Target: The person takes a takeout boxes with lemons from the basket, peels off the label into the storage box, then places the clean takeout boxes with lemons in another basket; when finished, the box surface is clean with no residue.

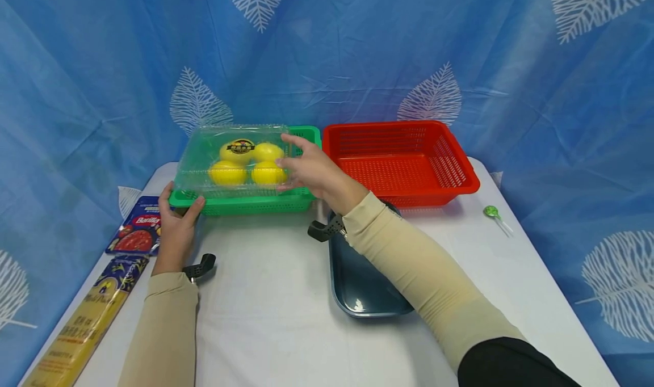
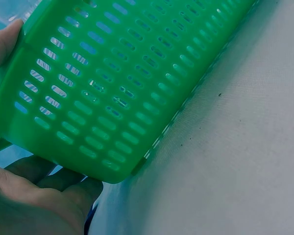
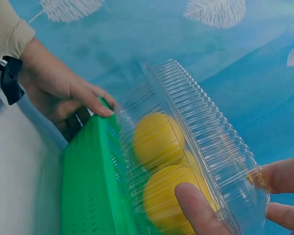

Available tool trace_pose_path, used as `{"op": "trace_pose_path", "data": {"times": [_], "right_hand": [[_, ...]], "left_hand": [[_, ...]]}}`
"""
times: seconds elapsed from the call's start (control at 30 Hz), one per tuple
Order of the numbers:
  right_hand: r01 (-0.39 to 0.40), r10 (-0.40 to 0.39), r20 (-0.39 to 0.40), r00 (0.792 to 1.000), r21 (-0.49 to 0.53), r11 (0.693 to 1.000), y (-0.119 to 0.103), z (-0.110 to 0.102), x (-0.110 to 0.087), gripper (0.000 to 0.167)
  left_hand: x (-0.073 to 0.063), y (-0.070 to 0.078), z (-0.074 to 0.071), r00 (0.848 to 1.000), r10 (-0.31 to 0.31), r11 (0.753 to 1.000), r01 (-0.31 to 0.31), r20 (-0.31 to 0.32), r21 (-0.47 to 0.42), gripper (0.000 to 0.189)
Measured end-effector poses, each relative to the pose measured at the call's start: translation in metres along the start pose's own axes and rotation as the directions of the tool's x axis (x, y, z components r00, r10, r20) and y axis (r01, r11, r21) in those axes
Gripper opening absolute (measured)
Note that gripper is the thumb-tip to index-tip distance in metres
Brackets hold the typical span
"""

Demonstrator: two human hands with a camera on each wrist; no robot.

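Observation:
A clear plastic clamshell box (image 1: 196, 158) with several yellow lemon-like fruits (image 1: 269, 173) inside sits tilted in the green basket (image 1: 250, 206) at the back left. My right hand (image 1: 317, 168) grips the box at its right end, thumb on the near side and fingers over the lid, as the right wrist view shows. At the basket's left front corner, my left hand (image 1: 177, 228) holds the rim, its thumb on top and its other fingers below. The basket's slotted wall (image 2: 103, 83) fills much of the left wrist view.
Right of the green basket stands a red basket (image 1: 383, 171). A dark tray (image 1: 365, 285) lies partly under my right forearm. On the left are a blue Barilla packet (image 1: 137, 234) and a yellow pasta-like packet (image 1: 84, 330). A green lollipop (image 1: 492, 211) lies far right.

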State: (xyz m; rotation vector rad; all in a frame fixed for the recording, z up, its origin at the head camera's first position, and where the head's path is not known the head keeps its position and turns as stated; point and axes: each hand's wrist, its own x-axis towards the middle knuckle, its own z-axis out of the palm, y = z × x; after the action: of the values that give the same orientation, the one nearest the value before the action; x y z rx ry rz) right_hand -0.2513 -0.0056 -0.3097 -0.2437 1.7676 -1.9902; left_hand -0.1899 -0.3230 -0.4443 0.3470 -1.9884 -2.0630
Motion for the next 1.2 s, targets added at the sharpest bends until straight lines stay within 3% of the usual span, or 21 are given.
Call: {"op": "trace_pose_path", "data": {"times": [0.37,0.53,0.73,1.0,1.2], "right_hand": [[-0.004,0.004,0.001,1.0,-0.001,1.0,0.0,0.0,-0.016,0.071],[-0.001,0.001,0.017,1.0,-0.017,1.0,0.002,-0.001,-0.024,0.069],[0.01,-0.01,0.031,0.999,-0.008,1.0,0.005,-0.002,-0.035,0.07],[0.023,-0.023,0.046,0.999,0.007,1.0,0.008,-0.006,-0.05,0.071],[0.041,-0.041,0.047,0.998,0.003,0.999,0.01,-0.009,-0.063,0.07]], "left_hand": [[-0.001,0.001,0.001,0.999,0.031,0.995,-0.029,0.026,-0.098,0.087],[-0.01,0.013,0.004,0.999,0.021,0.996,-0.018,0.035,-0.082,0.085],[-0.015,0.021,0.005,0.999,0.007,1.0,-0.006,0.044,-0.03,0.095],[-0.007,0.007,-0.004,0.998,-0.065,0.993,0.063,0.012,0.099,0.1],[-0.006,0.006,-0.006,0.997,-0.073,0.98,0.071,0.006,0.187,0.096]]}}
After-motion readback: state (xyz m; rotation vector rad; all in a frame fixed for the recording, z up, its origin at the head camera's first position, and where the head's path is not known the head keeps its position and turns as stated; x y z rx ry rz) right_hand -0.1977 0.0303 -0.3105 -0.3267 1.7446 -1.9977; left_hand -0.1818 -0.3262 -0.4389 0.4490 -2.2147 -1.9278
